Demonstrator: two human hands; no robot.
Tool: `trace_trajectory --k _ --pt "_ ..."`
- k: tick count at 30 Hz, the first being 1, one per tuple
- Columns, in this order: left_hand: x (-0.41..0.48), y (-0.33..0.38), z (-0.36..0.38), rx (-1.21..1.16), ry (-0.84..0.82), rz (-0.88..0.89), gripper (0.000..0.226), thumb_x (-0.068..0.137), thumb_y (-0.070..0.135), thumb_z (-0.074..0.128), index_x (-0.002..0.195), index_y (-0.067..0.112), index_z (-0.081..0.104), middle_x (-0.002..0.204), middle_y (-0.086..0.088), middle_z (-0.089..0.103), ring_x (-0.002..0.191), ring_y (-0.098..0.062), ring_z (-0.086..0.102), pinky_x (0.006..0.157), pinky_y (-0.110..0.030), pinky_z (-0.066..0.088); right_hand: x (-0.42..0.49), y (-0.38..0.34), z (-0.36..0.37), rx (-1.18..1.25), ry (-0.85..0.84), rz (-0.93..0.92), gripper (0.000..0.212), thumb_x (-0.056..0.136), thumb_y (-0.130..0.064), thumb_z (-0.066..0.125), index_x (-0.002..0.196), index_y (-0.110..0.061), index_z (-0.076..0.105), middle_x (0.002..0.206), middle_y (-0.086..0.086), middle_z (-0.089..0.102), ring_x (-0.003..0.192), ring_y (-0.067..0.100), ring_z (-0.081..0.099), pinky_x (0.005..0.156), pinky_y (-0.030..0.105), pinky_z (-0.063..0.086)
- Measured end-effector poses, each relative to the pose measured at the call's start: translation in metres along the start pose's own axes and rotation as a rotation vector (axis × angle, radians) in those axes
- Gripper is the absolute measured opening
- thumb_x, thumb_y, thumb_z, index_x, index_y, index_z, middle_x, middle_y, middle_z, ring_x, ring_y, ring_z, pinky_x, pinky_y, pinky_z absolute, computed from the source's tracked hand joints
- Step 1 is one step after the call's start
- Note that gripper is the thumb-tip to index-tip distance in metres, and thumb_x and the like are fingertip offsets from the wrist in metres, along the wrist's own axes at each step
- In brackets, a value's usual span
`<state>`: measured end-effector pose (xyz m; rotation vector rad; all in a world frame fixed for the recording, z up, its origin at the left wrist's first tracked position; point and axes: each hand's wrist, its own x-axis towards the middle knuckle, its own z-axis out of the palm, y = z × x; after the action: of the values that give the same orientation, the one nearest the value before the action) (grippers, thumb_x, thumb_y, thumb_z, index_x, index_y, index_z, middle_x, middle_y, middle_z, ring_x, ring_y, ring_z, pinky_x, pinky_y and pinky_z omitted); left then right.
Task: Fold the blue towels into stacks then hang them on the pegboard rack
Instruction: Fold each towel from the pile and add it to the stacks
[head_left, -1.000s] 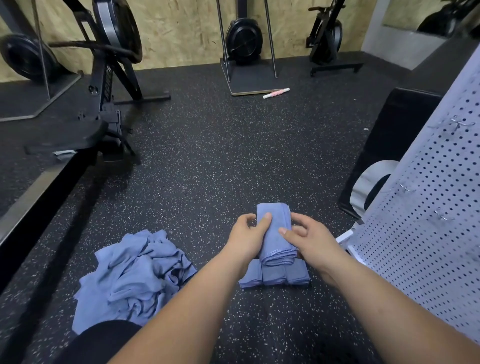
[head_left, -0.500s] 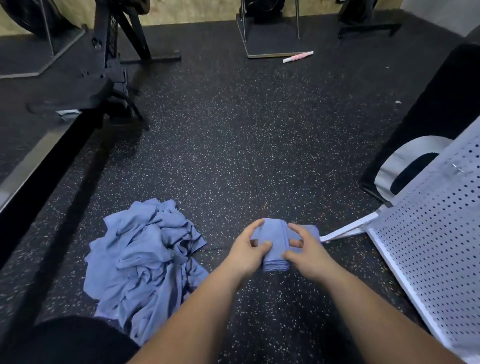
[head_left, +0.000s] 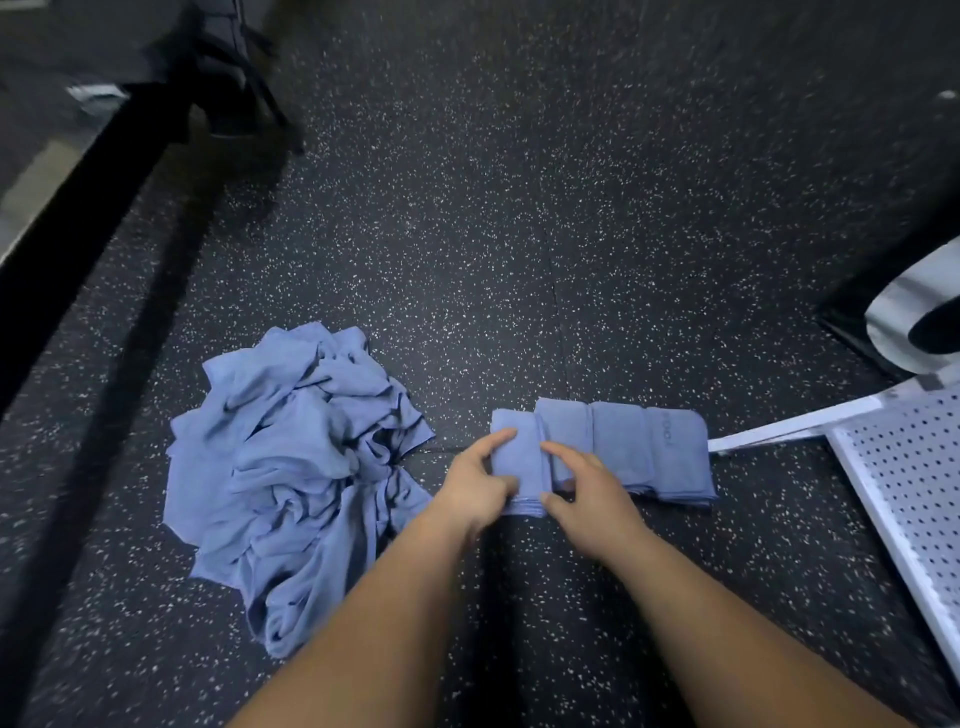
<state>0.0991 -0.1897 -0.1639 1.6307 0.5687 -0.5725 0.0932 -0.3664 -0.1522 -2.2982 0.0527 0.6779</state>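
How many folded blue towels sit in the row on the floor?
4, side by side: leftmost towel held by the left hand and right hand, then second towel, third towel, and rightmost towel nearest the pegboard rack. Others may lie hidden underneath.

Towel heap (head_left: 296, 467), folded towels (head_left: 623, 447) on floor (head_left: 519, 234)

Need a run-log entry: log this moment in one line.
left hand: grips towel | right hand: grips towel | towel: at row's left end | pile: unfolded
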Motion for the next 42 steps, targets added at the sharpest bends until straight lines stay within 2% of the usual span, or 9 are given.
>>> trace_trajectory --k 4,11,18,20,22,26,32,36,42 --pt "0.033 -0.003 -0.008 0.011 0.016 -0.007 0.073 0.087 -0.012 0.056 0.141 0.037 0.061 0.075 -0.009 0.054 0.049 -0.014 0.037 0.047 -0.024 0.036 0.026 0.009 0.008 -0.139 -0.007 -0.014 0.062 0.103 -0.039 0.062 0.159 -0.046 0.037 0.169 -0.002 0.027 0.152 0.022 0.034 0.121 0.038 0.035" --pt "0.091 -0.023 -0.007 0.056 0.015 -0.006 0.080 0.082 -0.015 0.056 0.142 0.038 0.063 0.119 -0.019 0.071 0.077 -0.022 0.056 0.069 -0.039 0.049 0.063 0.022 0.020 -0.339 -0.099 -0.044 0.063 0.107 -0.052 0.048 0.164 -0.049 0.021 0.177 -0.005 0.002 0.162 0.019 0.004 0.128 0.040 0.020" --pt "0.117 -0.038 -0.003 0.086 -0.037 0.086 0.080 0.080 -0.018 0.059 0.132 0.043 0.066 0.126 -0.011 0.071 0.094 -0.020 0.062 0.084 -0.043 0.056 0.072 0.033 0.029 -0.513 -0.044 -0.089 0.066 0.106 -0.055 0.046 0.165 -0.047 0.017 0.177 -0.001 -0.007 0.162 0.026 0.005 0.124 0.046 0.027" --pt "0.119 -0.039 -0.006 0.309 -0.027 0.158 0.081 0.083 -0.010 0.069 0.142 0.043 0.059 0.141 -0.002 0.064 0.114 -0.018 0.063 0.106 -0.040 0.054 0.072 0.033 0.032 -0.574 -0.045 -0.099 0.068 0.106 -0.056 0.045 0.166 -0.046 0.014 0.177 0.003 -0.009 0.161 0.029 0.005 0.123 0.047 0.030" --pt "0.119 -0.040 -0.007 0.674 0.021 0.241 0.081 0.088 0.009 0.076 0.153 0.048 0.048 0.153 0.006 0.050 0.132 -0.023 0.047 0.118 -0.035 0.038 0.073 0.031 0.034 -0.611 -0.072 -0.091 0.071 0.106 -0.056 0.046 0.166 -0.044 0.011 0.176 0.005 -0.013 0.161 0.031 0.004 0.123 0.048 0.029" --pt "0.116 -0.034 -0.003 0.973 0.072 0.261 0.078 0.094 0.030 0.072 0.158 0.053 0.034 0.158 0.000 0.033 0.136 -0.030 0.033 0.117 -0.042 0.036 0.079 0.024 0.033 -0.647 -0.151 -0.049 0.075 0.106 -0.058 0.044 0.167 -0.042 0.004 0.175 0.004 -0.021 0.162 0.032 -0.003 0.125 0.049 0.024" --pt "0.091 -0.022 -0.011 0.807 0.011 0.255 0.083 0.093 0.036 0.076 0.162 0.046 0.032 0.167 -0.001 0.026 0.150 -0.028 0.025 0.126 -0.041 0.029 0.072 0.020 0.015 -0.649 -0.195 -0.052 0.079 0.103 -0.056 0.054 0.166 -0.046 0.006 0.176 0.002 -0.012 0.162 0.029 0.001 0.127 0.048 0.026" --pt "0.055 -0.021 -0.038 0.954 0.024 0.233 0.075 0.094 0.044 0.074 0.159 0.043 0.038 0.167 -0.006 0.029 0.152 -0.033 0.027 0.126 -0.043 0.029 0.058 0.008 0.009 -0.642 -0.190 -0.024 0.080 0.103 -0.055 0.056 0.166 -0.046 0.008 0.177 0.002 -0.007 0.162 0.029 0.003 0.127 0.049 0.027" --pt "0.004 -0.013 -0.097 1.255 0.264 0.238 0.069 0.093 0.041 0.065 0.157 0.040 0.039 0.166 -0.012 0.029 0.151 -0.037 0.024 0.124 -0.045 0.028 0.037 -0.040 0.022 -0.575 -0.169 -0.039 0.072 0.102 -0.049 0.059 0.164 -0.040 0.025 0.176 0.003 -0.004 0.155 0.031 0.021 0.117 0.048 0.041"
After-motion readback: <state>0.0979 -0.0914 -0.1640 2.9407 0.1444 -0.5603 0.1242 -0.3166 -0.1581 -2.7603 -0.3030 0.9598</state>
